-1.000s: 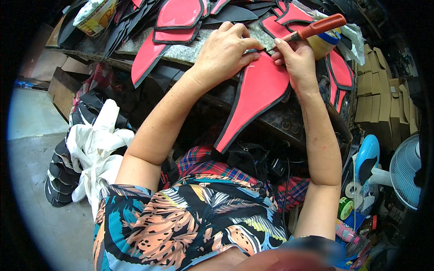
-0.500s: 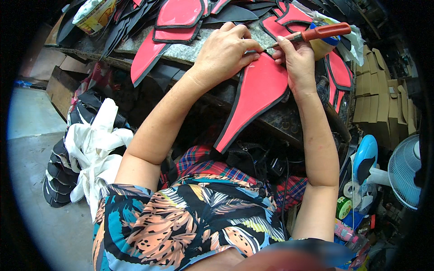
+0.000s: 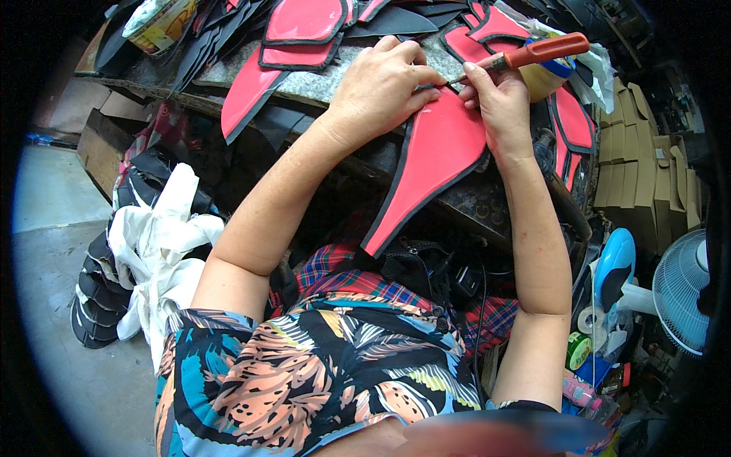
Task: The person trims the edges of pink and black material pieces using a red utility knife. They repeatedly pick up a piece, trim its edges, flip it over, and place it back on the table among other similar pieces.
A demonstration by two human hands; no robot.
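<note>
A red leather-like piece with black edging (image 3: 438, 148) slants over the table's near edge, its narrow end hanging toward my lap. My left hand (image 3: 384, 80) is closed on its upper edge, thumb and fingertips pinching at the black border. In my right hand (image 3: 499, 107) is a red-handled awl (image 3: 544, 52), held between thumb and fingers with the handle slanting up to the right. Its thin dark tip meets the border right beside my left fingertips. The fingers below the right thumb are partly hidden, and the exact contact at the tip is too small to make out.
Red black-edged pieces (image 3: 301, 23) lie on the stone slab, with dark cut pieces (image 3: 205, 49) to the left. A blue-rimmed tub (image 3: 542, 80) stands by my right hand. Cartons (image 3: 628, 167) and a fan (image 3: 680, 289) are at right; white cloth (image 3: 167, 251) is at left.
The awl's handle has tipped slightly upward in my right hand. Both hands and the red piece have otherwise hardly moved.
</note>
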